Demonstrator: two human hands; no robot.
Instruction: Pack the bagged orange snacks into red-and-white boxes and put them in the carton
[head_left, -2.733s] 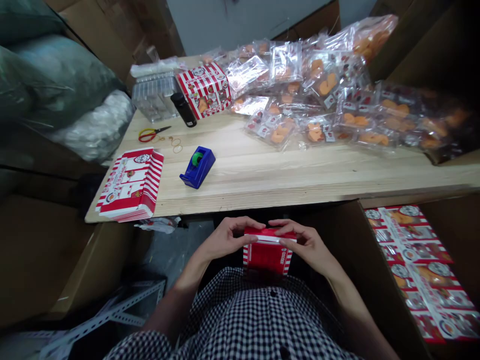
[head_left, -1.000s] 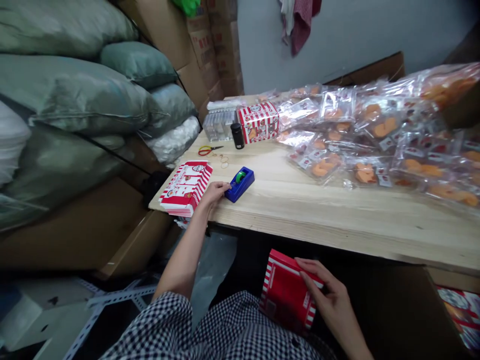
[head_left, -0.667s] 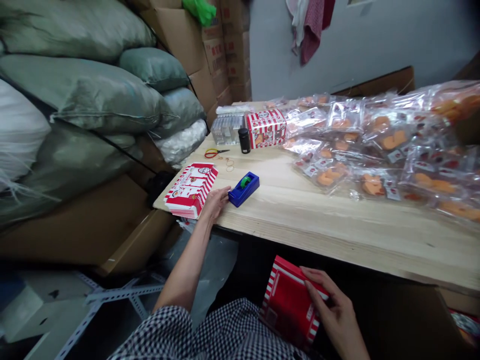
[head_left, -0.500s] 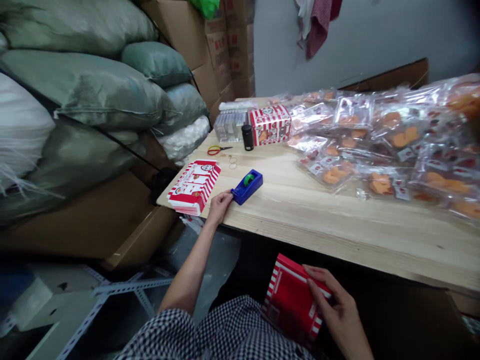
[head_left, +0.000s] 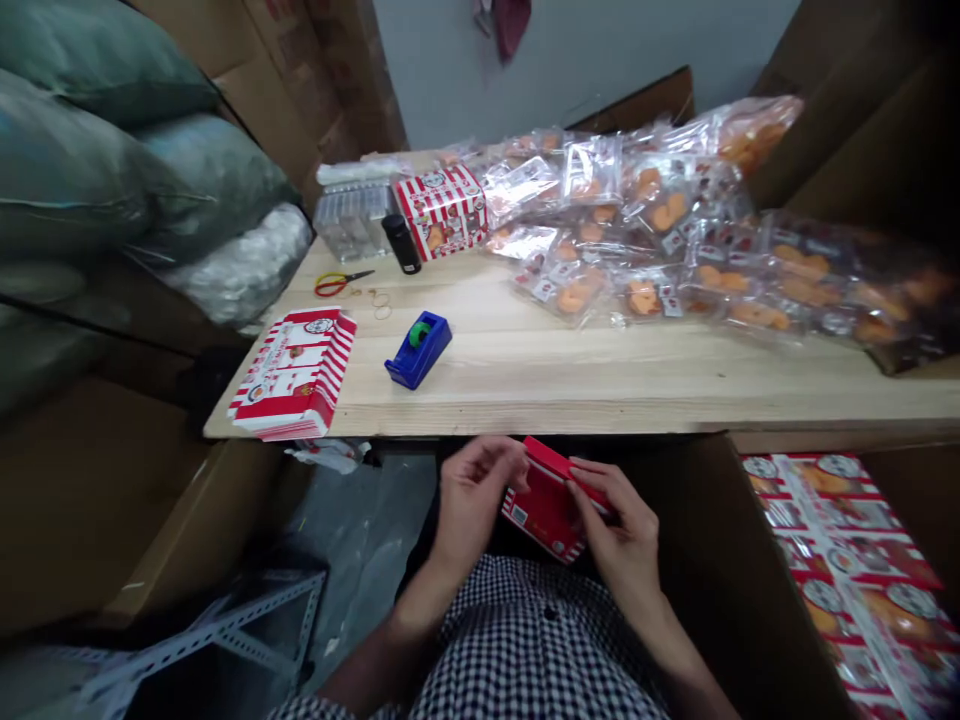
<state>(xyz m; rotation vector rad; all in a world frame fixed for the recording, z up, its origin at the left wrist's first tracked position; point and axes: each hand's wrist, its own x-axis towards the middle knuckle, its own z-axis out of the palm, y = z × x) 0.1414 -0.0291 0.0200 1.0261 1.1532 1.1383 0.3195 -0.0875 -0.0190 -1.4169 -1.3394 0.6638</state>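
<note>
Low in the view, near my lap, a red and white striped cardboard box (head_left: 547, 508) is tilted between my hands. My left hand (head_left: 476, 495) holds its left end, and my right hand (head_left: 611, 520) pinches its right side. On the wooden table (head_left: 600, 390) above them lies a stack of flat printed cartons (head_left: 292, 372). A blue tape dispenser (head_left: 418, 349) with green tape stands to its right, out of reach of neither hand's fingers touching it. Many clear bags of orange pieces (head_left: 634, 235) cover the table's far right.
A made-up striped box (head_left: 439, 212), a black bottle (head_left: 401, 243), a clear plastic case (head_left: 345, 222), red-handled scissors (head_left: 343, 282) and rubber bands (head_left: 380, 305) stand on the table. Large sacks (head_left: 112, 180) lie left. An open carton of printed boxes (head_left: 840, 590) sits lower right.
My left hand has come back from the table beside the tape dispenser and now holds the box with my right hand. My view has swung from the right side down toward my lap.
</note>
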